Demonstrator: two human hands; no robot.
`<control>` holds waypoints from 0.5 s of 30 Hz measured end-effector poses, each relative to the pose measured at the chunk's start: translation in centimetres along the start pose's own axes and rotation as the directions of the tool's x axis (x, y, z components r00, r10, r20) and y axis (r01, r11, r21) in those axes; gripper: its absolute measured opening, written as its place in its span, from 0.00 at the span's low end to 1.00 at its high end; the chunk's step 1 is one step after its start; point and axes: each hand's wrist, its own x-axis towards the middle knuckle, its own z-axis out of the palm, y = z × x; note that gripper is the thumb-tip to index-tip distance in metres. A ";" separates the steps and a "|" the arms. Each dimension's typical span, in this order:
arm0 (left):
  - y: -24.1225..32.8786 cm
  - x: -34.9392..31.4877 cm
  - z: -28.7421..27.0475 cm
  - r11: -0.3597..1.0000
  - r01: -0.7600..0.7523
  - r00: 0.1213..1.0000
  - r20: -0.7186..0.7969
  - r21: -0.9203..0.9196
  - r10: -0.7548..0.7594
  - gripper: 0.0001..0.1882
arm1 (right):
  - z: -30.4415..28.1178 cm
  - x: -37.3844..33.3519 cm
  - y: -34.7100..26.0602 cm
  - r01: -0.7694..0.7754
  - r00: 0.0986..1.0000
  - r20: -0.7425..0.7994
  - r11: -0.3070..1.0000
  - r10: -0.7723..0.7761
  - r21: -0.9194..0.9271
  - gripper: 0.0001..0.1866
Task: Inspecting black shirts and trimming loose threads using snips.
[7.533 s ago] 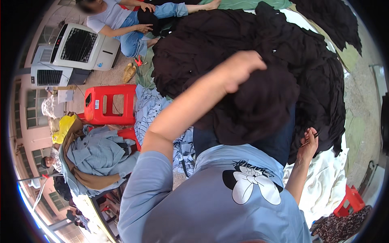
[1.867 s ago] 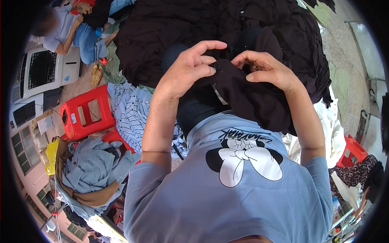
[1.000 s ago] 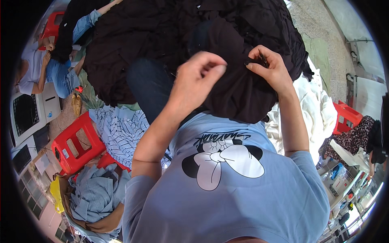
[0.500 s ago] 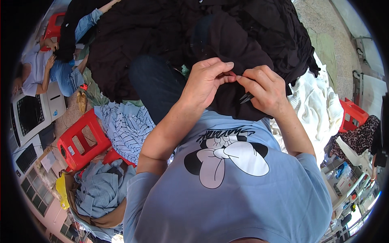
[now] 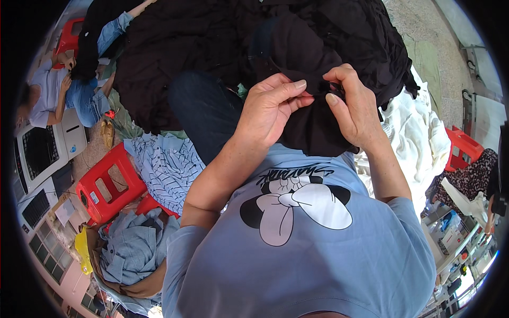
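Over my lap lies a dark brown-black garment, bunched up in front of my shirt. My left hand is closed at its edge, thumb and forefinger pinching the dark cloth. Just to the right, my right hand is curled, its thumb and fingers round a small black thing. This seems to be the pointed black snips seen earlier, but its blades blend into the cloth. The two hands are a short way apart.
Dark garments are heaped ahead. White clothes lie at right, a striped blue shirt at left. Red stools stand on both sides. A bin of blue-grey clothes is lower left. Another person sits far left.
My fingertips were together and have come apart. My right hand has turned and moved up and right; the black pointed tips below it no longer show. My left hand has barely moved.
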 end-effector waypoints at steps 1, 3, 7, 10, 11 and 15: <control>0.1 0.0 0.2 1.000 -0.012 1.000 -0.016 -0.005 0.012 0.02 | -0.2 0.1 0.0 -0.027 0.999 0.019 0.999 0.027 0.037 0.14; 0.1 0.2 0.2 1.000 -0.024 0.999 -0.032 -0.008 0.024 0.02 | -0.5 0.3 -0.3 -0.076 0.997 0.030 0.995 0.073 0.072 0.14; 0.1 0.4 0.4 0.996 -0.076 0.996 -0.047 -0.039 0.074 0.05 | -0.4 0.4 -1.0 -0.156 0.987 -0.028 0.982 0.160 0.107 0.11; 0.2 0.4 1.0 0.987 -0.150 0.986 -0.076 -0.053 0.146 0.07 | 0.0 0.7 -1.2 -0.086 0.993 -0.083 0.996 0.088 0.030 0.11; 0.3 0.4 1.2 0.977 -0.204 0.976 -0.095 -0.062 0.197 0.07 | 0.1 0.7 -1.3 -0.086 0.992 -0.092 0.996 0.088 0.032 0.11; 0.2 0.7 1.2 0.942 -0.335 0.940 -0.079 -0.021 0.332 0.09 | 0.5 0.9 -1.7 -0.017 0.984 -0.180 0.999 0.009 -0.047 0.10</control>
